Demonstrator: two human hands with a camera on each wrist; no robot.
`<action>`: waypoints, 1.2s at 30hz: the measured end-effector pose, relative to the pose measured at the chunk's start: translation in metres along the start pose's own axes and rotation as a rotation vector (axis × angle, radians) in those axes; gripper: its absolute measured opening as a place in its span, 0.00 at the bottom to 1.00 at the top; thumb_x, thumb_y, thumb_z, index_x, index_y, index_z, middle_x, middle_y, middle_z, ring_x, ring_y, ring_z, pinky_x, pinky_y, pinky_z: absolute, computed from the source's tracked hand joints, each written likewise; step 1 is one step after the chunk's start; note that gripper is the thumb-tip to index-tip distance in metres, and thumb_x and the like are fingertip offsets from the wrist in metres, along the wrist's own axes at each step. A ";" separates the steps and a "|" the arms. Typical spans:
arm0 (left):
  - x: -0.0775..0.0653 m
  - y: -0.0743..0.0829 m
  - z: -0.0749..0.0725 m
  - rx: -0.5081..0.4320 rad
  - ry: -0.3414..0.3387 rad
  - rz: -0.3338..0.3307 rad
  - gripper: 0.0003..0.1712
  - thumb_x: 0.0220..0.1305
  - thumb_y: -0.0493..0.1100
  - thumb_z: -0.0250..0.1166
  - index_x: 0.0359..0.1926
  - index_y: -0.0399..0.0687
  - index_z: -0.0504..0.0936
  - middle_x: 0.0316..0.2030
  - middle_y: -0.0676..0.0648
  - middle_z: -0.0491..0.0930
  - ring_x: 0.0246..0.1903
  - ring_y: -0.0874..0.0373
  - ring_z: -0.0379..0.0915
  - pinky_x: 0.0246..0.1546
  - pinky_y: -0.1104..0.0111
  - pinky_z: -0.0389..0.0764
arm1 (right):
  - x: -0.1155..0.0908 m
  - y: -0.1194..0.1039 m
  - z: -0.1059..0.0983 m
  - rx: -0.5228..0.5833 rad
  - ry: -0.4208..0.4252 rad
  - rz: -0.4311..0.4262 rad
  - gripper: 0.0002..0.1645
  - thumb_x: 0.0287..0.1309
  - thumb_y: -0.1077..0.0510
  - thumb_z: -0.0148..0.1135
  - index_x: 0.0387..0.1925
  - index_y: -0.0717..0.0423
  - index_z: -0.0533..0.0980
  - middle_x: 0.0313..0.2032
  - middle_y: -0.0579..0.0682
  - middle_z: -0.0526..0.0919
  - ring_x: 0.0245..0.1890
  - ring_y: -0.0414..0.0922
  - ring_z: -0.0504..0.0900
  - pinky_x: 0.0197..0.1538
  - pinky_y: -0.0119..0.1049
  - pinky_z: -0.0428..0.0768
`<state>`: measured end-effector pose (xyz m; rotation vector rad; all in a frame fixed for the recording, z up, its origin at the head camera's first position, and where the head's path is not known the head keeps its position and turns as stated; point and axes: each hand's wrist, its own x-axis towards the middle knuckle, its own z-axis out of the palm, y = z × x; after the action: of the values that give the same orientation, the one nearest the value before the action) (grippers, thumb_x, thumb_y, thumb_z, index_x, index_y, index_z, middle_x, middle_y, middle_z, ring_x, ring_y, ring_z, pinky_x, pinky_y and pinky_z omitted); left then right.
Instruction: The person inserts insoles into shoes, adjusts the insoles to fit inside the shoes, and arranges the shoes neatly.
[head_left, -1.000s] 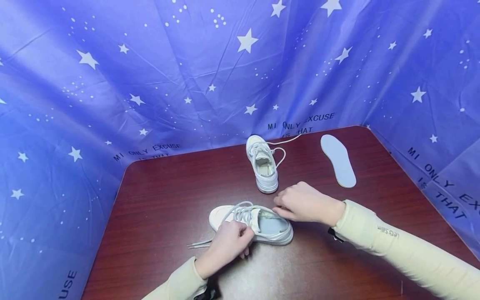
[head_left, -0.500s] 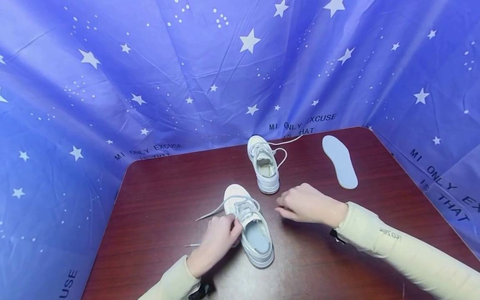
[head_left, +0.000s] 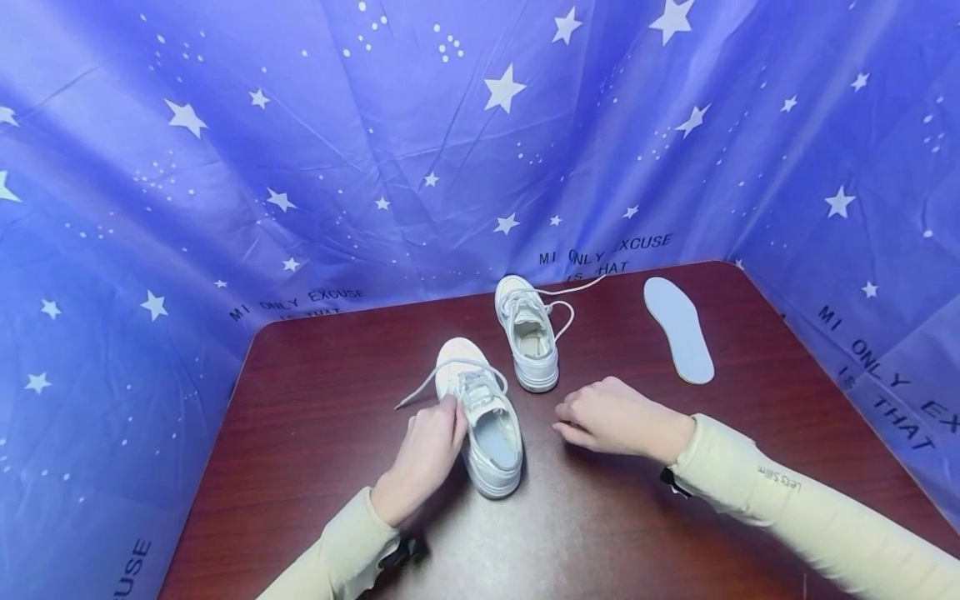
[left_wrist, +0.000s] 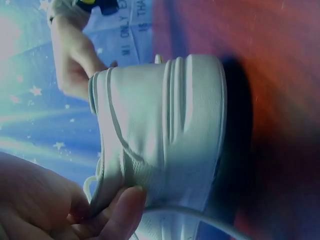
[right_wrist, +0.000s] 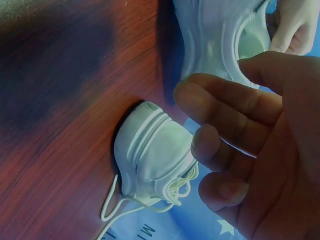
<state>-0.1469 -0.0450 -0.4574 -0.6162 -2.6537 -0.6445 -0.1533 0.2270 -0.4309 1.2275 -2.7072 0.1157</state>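
Note:
My left hand (head_left: 423,446) pinches the near side of a white sneaker (head_left: 491,481) at its opening, thumb outside in the left wrist view. The sneaker points away from me, with a pale insole (head_left: 497,442) inside and grey-white laces loose over its toe. Whether its sole touches the table cannot be told. To the right of it, my right hand (head_left: 622,421) holds nothing, its fingers loosely bent in the right wrist view. A second white sneaker (head_left: 537,368) stands farther back, its laces trailing right.
A loose white insole (head_left: 678,329) lies at the back right of the dark red wooden table (head_left: 330,367). Behind and beside the table hangs a blue curtain (head_left: 420,133) with white stars.
The held sneaker has swung from lying sideways to pointing away from me, then shifted forward and left with my left hand. My right hand has stayed nearly in place.

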 end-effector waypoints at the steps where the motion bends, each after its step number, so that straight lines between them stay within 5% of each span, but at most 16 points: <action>1: 0.003 -0.002 0.000 0.011 0.005 0.004 0.15 0.66 0.36 0.54 0.21 0.45 0.66 0.11 0.50 0.66 0.15 0.50 0.75 0.15 0.55 0.76 | 0.000 0.000 0.000 0.002 -0.002 -0.001 0.16 0.56 0.50 0.61 0.16 0.47 0.71 0.14 0.40 0.76 0.17 0.40 0.77 0.16 0.38 0.72; 14: 0.030 -0.026 0.002 0.069 0.006 -0.005 0.12 0.70 0.35 0.50 0.26 0.41 0.69 0.17 0.44 0.74 0.24 0.45 0.81 0.21 0.53 0.80 | -0.008 -0.013 0.013 -0.004 0.018 0.027 0.16 0.55 0.49 0.61 0.16 0.45 0.70 0.13 0.39 0.74 0.15 0.39 0.75 0.14 0.36 0.70; 36: 0.079 -0.045 0.007 0.080 0.044 -0.042 0.11 0.71 0.35 0.47 0.31 0.35 0.70 0.22 0.38 0.79 0.27 0.41 0.81 0.23 0.50 0.81 | -0.008 -0.016 0.016 0.007 0.019 0.011 0.19 0.54 0.51 0.62 0.14 0.45 0.67 0.13 0.37 0.72 0.14 0.37 0.73 0.14 0.35 0.69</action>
<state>-0.2372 -0.0519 -0.4459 -0.5195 -2.6436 -0.5540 -0.1379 0.2203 -0.4481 1.2075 -2.6997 0.1384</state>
